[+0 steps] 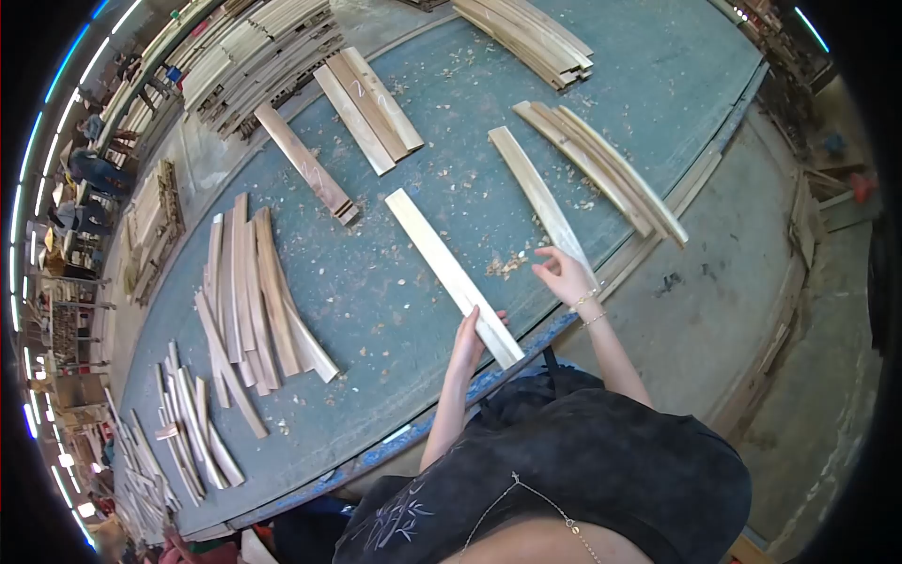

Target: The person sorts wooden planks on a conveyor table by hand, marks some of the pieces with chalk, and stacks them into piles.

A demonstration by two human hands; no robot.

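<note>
My left hand (473, 338) is wrapped round the lower part of a pale wooden board (440, 260), whose far end points up and to the left over the green table (376, 273). To the right, my right hand (562, 275) holds nothing that I can make out; its thumb and fingers are bent and apart. It is beside the near end of another light board (536, 191) lying on the table. Wood shavings (507, 266) lie between the two boards.
Long strips (252, 301) lie in a group at the left, with thinner ones (194, 423) nearer the corner. Boards (369, 108) and a single plank (305, 162) lie beyond. More strips (601, 169) overhang the right edge. Stacked timber (263, 61) stands farther back.
</note>
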